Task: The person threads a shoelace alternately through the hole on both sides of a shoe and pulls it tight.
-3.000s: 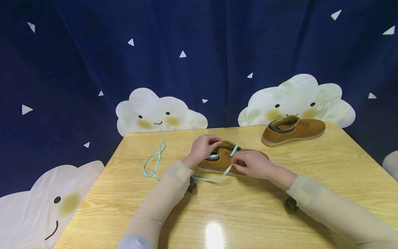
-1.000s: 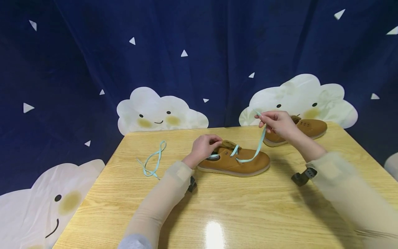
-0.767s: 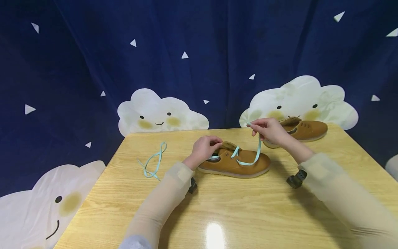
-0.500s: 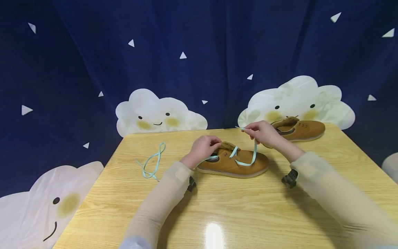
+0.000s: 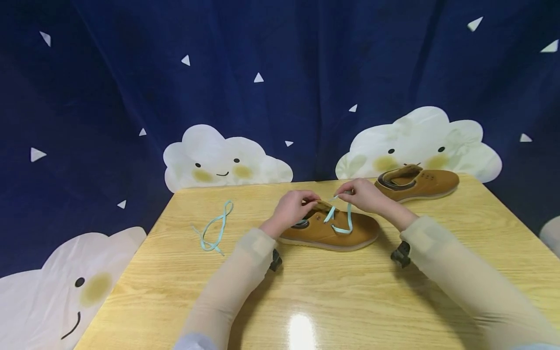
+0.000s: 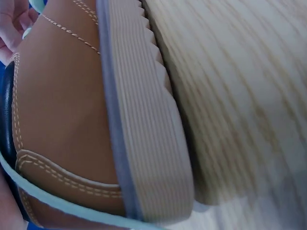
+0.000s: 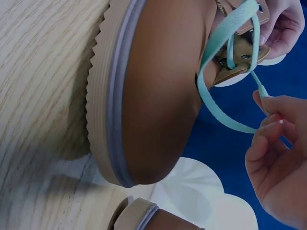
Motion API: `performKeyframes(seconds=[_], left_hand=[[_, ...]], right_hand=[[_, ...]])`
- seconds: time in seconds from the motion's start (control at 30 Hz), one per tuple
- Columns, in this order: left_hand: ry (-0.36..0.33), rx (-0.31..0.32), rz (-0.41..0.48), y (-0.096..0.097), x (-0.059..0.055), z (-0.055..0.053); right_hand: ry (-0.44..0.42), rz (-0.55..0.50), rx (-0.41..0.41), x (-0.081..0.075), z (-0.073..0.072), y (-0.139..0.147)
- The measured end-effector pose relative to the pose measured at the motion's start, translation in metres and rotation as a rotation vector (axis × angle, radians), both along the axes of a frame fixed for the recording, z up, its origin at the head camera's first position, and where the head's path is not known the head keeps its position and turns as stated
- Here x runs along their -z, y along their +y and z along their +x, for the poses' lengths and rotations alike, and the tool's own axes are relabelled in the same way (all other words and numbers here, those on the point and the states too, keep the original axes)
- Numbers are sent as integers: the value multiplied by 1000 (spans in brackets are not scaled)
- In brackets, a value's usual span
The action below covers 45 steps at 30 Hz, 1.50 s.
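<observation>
A brown shoe (image 5: 358,227) with a pale sole lies on its base mid-table, toe to the right. At its opening, my left hand (image 5: 290,212) pinches the raised eyelet flap (image 7: 259,55) between thumb and fingers. A mint-green shoelace (image 7: 218,114) is threaded through front eyelets and loops out at the near side. Its end is pinched by my right hand (image 5: 366,196), just above and right of the flap. In the left wrist view, another stretch of the shoelace (image 6: 72,209) crosses the heel.
A second brown shoe (image 5: 439,183), its eyelets bare, stands at the back right of the wooden table (image 5: 350,296). The shoelace's long tail (image 5: 224,221) lies looped on the left. Behind the table hangs a dark blue curtain (image 5: 302,87) with clouds.
My right hand drew the lace out up and right, then came back down and left to the flap with its end. My left hand stays at the flap, shifting slightly right.
</observation>
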<state>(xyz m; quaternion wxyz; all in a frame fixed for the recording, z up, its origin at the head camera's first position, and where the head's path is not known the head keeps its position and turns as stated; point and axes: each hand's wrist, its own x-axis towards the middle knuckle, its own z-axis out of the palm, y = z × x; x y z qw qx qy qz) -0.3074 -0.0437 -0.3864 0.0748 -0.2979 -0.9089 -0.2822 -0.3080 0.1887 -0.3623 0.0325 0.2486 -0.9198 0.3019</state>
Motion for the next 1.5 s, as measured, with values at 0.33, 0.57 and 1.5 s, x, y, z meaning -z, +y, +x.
performKeyframes(seconds=[0.33, 0.57, 1.5], left_hand=[[-17, -14, 1, 2, -2, 1], [-19, -26, 1, 3, -1, 2], [-12, -102, 155, 1, 2, 0]], right_hand=[[2, -17, -22, 6, -3, -3], [-15, 3, -25, 13, -5, -10], [-101, -52, -49, 17, -6, -25]])
